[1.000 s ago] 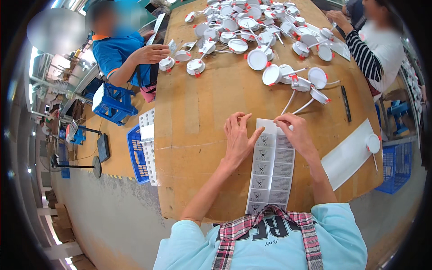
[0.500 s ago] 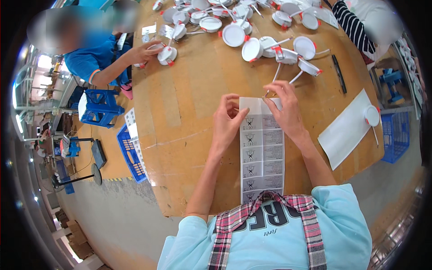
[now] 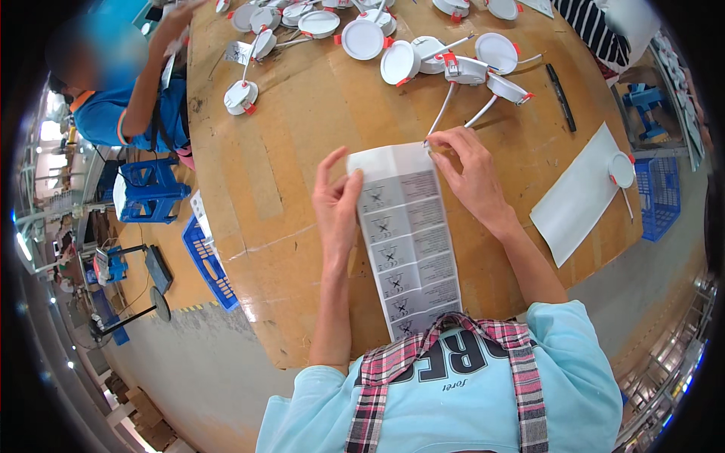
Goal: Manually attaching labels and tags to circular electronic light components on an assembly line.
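Note:
A long strip of printed labels [image 3: 410, 226], pale with a grey printed column, stretches from between my hands down to my chest. Its top left corner is pinched by my left hand [image 3: 337, 200], thumb on top. On the far right corner, my right hand [image 3: 470, 172] closes thumb and fingertips on the strip's edge. Just beyond the right fingers lie round white downlights [image 3: 467, 69] with red clips and white cables; two cable ends come close to those fingers.
More downlights [image 3: 362, 39] crowd the far side of the brown table [image 3: 287, 249]. One downlight [image 3: 242, 97] lies apart at left. At right are a black marker [image 3: 560, 97] and a white sheet [image 3: 574, 200] with a small round lamp [image 3: 621, 171]. Co-workers stand at far left and far right.
My left hand has moved left, taking the strip's top with it, so the strip now slants. The co-worker at left has let go of a downlight and raised an arm.

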Demonstrator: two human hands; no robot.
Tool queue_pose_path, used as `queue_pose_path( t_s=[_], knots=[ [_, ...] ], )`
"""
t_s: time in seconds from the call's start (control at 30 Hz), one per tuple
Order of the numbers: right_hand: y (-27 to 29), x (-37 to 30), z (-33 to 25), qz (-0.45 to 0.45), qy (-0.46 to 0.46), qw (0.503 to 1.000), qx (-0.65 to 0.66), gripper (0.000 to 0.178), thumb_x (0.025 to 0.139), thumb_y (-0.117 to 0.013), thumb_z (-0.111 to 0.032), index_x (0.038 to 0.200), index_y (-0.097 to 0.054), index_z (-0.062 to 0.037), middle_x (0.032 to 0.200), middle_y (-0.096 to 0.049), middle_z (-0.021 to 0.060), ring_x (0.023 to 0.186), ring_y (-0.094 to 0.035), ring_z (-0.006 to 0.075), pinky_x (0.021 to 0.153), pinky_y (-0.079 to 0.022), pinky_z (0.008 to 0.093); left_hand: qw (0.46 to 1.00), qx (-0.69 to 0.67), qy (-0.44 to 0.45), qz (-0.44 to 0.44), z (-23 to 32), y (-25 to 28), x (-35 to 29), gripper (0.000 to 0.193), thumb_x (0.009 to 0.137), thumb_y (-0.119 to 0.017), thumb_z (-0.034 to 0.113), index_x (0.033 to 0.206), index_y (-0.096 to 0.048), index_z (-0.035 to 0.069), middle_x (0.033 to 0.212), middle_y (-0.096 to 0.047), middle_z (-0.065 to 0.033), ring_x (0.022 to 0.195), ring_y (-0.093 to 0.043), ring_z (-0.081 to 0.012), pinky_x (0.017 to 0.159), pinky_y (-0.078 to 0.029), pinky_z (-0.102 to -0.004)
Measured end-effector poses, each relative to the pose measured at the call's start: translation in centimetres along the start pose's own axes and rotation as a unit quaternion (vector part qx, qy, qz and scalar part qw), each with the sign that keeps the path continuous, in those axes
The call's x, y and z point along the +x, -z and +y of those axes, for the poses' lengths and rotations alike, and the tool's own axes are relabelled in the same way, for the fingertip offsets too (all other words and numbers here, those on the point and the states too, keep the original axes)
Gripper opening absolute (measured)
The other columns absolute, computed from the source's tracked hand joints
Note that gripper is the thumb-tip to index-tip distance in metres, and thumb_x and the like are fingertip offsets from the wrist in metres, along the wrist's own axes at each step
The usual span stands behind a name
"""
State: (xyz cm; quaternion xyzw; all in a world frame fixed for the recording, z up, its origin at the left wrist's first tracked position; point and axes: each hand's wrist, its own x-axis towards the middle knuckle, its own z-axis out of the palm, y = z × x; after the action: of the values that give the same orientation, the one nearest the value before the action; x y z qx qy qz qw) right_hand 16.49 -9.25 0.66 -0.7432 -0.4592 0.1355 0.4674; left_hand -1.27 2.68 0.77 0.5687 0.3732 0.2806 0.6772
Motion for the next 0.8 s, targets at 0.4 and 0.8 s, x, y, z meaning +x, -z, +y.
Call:
queue_pose_path(
  t_s=[0.4,0.8],
  knots=[
    [-1.0,3.4,1.1,0.038,0.099,0.984,-0.146,0.015,0.080,-0.061,-0.002,0.095,-0.063,-0.0049,0.095,-0.055,0.0077,0.095,-0.048,0.0264,0.086,-0.040,0.0382,0.994,0.013,-0.052,0.097,0.0,2.7,-2.2,0.030,0.093,-0.053,0.008,0.123,-0.057,0.006,0.077,-0.061,0.0012,0.065,-0.049,-0.0019,0.059,-0.037,-0.0174],
    [2.8,8.3,0.3,-0.128,0.268,0.924,-0.243,0.011,0.082,-0.058,-0.004,0.092,-0.062,-0.0028,0.088,-0.055,0.0085,0.086,-0.056,0.0247,0.073,-0.048,0.0351,0.999,-0.031,-0.028,-0.001,-0.9,1.7,-3.4,0.028,0.093,-0.053,0.008,0.120,-0.059,0.006,0.072,-0.056,0.0033,0.066,-0.047,-0.0017,0.059,-0.038,-0.0204]
  ],
)
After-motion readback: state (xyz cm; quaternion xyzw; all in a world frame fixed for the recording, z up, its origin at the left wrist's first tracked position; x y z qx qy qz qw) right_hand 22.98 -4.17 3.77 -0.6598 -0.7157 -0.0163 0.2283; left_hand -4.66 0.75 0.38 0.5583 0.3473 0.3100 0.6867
